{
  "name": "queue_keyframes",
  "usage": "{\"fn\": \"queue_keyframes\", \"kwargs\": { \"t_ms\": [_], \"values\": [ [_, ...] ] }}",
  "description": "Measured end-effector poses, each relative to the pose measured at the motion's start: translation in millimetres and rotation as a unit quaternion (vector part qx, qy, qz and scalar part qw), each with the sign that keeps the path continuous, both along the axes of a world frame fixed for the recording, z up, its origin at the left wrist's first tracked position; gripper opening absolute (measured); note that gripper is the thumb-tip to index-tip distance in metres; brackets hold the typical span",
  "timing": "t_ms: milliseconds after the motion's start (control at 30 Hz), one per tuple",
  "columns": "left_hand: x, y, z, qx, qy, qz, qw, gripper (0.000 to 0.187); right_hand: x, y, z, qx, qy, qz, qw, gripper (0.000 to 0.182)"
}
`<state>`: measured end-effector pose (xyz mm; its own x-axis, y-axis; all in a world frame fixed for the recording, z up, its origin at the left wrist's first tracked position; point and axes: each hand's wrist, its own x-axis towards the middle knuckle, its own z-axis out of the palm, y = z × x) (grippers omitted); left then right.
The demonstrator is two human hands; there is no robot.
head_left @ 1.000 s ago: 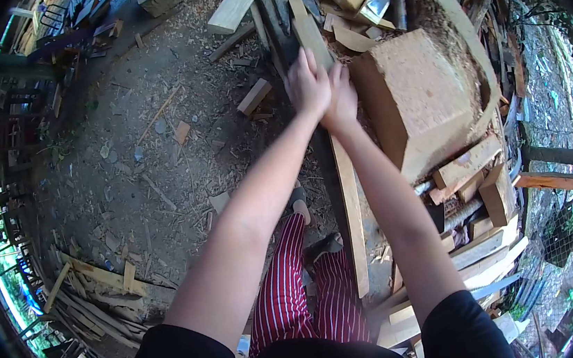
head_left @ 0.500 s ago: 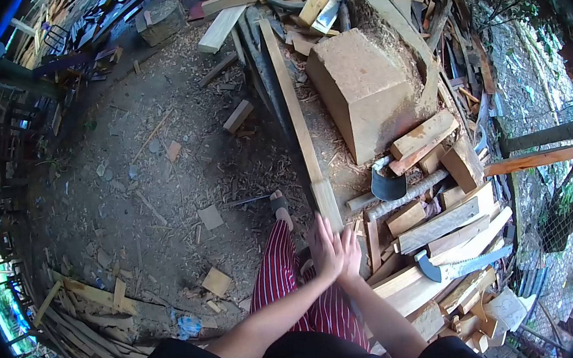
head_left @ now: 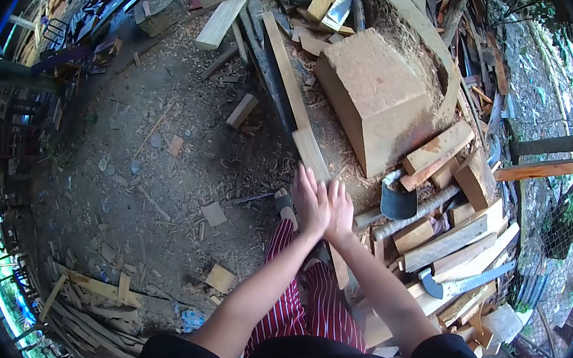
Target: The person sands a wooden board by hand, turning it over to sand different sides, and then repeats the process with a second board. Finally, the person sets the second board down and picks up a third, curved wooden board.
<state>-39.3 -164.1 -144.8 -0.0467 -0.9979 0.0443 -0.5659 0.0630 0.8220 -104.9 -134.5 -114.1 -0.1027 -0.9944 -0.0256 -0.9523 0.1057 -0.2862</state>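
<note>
A long narrow wooden strip (head_left: 287, 74) lies lengthwise on the bench, its near end showing below my hands. On top of it sits a short paler wooden piece (head_left: 309, 150). My left hand (head_left: 312, 206) and my right hand (head_left: 338, 208) are side by side and touching, both closed over the near end of the pale piece. Their fingers point forward, and the palms hide what lies beneath them.
Right of the strip stands a big wooden block (head_left: 378, 89). An adze-like tool (head_left: 398, 202), wood offcuts (head_left: 446, 239) and a handsaw (head_left: 468, 281) lie at the right. Shavings cover the ground (head_left: 159, 164) at the left.
Both hands have moved forward along the strip, and the pale piece has moved forward with them. More of the strip's near end now shows behind the hands.
</note>
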Motion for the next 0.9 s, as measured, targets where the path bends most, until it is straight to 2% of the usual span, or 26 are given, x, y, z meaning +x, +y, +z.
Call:
{"fn": "queue_keyframes", "kwargs": {
  "t_ms": [33, 167, 233, 300, 367, 433, 500, 533, 667, 700, 767, 800, 867, 900],
  "values": [
    [-1.6, -28.5, -3.3, 0.001, 0.013, -0.001, 1.000, 0.060, -2.4, -25.2, -8.6, -0.036, 0.001, -0.002, 0.999, 0.042],
    [-9.1, -134.3, -3.8, -0.018, 0.016, 0.000, 1.000, 0.060, -9.5, -128.5, 13.1, 0.008, -0.010, -0.006, 1.000, 0.038],
    [-14.1, -184.3, -3.0, -0.020, 0.015, 0.011, 1.000, 0.060, -10.8, -174.8, 4.1, 0.000, -0.019, -0.030, 0.999, 0.034],
    [-19.8, -232.7, -3.5, -0.018, 0.009, 0.030, 0.999, 0.061, -13.3, -220.4, 3.6, -0.061, 0.030, -0.020, 0.998, 0.033],
    [-25.2, -284.0, -1.6, -0.037, 0.001, 0.045, 0.998, 0.059, -18.8, -268.5, -18.8, -0.076, 0.001, -0.031, 0.997, 0.036],
    [-27.9, -335.7, -5.0, -0.014, 0.041, 0.043, 0.998, 0.059, -19.9, -313.2, 3.4, -0.092, 0.061, -0.003, 0.994, 0.040],
    [-30.0, -377.3, -3.2, 0.002, 0.022, 0.058, 0.998, 0.061, -23.5, -357.0, -10.9, -0.086, 0.032, -0.014, 0.996, 0.043],
    [-31.3, -396.7, -4.0, -0.003, 0.031, 0.071, 0.997, 0.056, -23.9, -373.8, -7.7, -0.086, 0.038, -0.009, 0.996, 0.044],
    [-30.9, -445.0, 14.4, -0.026, 0.017, 0.081, 0.996, 0.027, -22.7, -432.1, -11.1, -0.076, 0.057, -0.022, 0.995, 0.047],
    [-29.2, -455.5, 16.6, 0.011, 0.012, 0.058, 0.998, 0.026, -22.7, -439.2, -11.9, -0.083, 0.064, -0.019, 0.994, 0.048],
    [-31.9, -470.9, 10.4, 0.052, 0.003, 0.074, 0.996, 0.024, -24.3, -448.9, -15.1, -0.083, 0.069, -0.020, 0.994, 0.048],
    [-32.3, -471.9, 12.8, 0.044, -0.009, 0.067, 0.997, 0.025, -24.5, -452.2, -15.7, -0.076, 0.058, -0.028, 0.995, 0.048],
    [-32.1, -460.1, 27.3, 0.042, -0.021, 0.066, 0.997, 0.026, -27.1, -450.4, -18.9, -0.077, 0.058, -0.018, 0.995, 0.047],
    [-32.4, -448.2, 47.3, 0.076, -0.043, 0.048, 0.995, 0.030, -26.9, -448.1, -16.5, -0.080, 0.072, -0.012, 0.994, 0.047]
  ]
}}
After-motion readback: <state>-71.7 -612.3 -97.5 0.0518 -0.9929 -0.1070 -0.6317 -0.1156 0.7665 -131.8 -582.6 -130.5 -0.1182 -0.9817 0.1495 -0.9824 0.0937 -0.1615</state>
